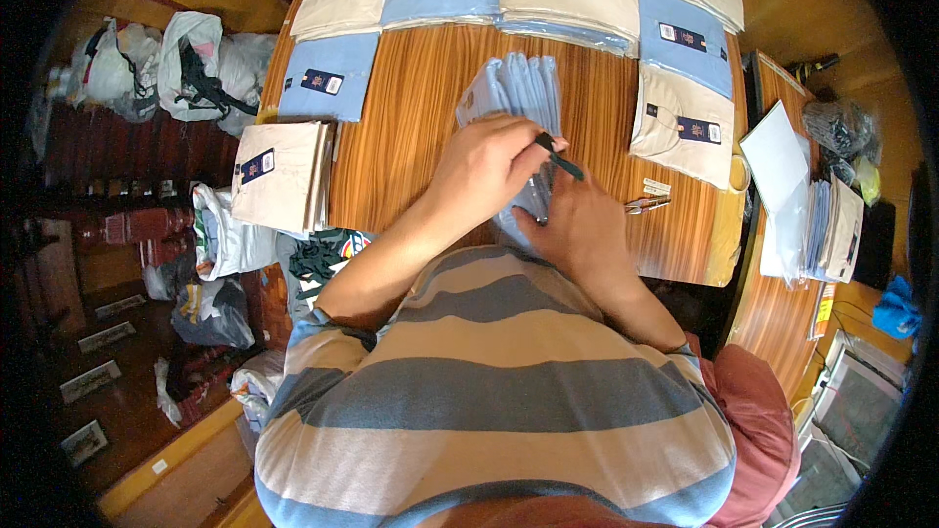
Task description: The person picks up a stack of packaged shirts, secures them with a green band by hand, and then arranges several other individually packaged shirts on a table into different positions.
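Note:
A bundle of folded light-blue shirts (533,83), apparently in clear plastic, lies on the wooden table in front of me, its folds fanned toward the far end. My left hand (486,154) reaches over the bundle's left side, its fingertips pinching a short dark strip (566,166). That strip slants down to the right, over the fingers of my right hand (580,225). The right hand grips the near right part of the bundle, its thumb pointing left across the shirts. Some of its fingertips are hidden.
Folded beige shirts (682,127) and blue shirts (330,76) with dark tags line the table's (401,117) far and side edges. Scissors (648,204) lie right of my right hand. Plastic bags (201,68) hang at the left; a side table (768,332) stands at the right.

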A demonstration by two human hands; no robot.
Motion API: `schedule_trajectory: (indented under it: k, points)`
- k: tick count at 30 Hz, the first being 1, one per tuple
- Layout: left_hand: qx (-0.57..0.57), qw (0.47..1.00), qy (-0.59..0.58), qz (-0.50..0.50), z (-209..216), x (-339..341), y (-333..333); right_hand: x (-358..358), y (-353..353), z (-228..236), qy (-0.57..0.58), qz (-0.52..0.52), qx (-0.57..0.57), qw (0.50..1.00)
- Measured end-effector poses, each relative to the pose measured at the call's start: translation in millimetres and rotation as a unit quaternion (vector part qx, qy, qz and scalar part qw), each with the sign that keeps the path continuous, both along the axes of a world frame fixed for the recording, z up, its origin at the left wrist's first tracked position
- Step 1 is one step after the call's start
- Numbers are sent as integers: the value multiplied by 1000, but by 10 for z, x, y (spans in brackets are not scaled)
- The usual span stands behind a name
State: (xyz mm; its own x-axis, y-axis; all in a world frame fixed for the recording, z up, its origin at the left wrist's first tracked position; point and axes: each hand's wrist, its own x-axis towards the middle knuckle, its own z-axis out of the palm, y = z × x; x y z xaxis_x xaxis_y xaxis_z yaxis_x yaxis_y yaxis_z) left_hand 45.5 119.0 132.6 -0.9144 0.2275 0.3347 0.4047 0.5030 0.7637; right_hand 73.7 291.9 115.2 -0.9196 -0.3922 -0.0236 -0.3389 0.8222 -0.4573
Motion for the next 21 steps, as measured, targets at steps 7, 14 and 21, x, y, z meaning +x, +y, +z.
schedule_trajectory:
  k: [7,14,21]
  points:
    - [59,984,-121,118,-276,142,-400,100,-41,215,-67,133,-75,986]
    - [-2,985,-105,140,-121,252,-621,-215,322,-163,-228,308,-242,892]
    - [-12,990,-100,104,-200,171,-606,-66,161,-720,-143,275,-259,915]
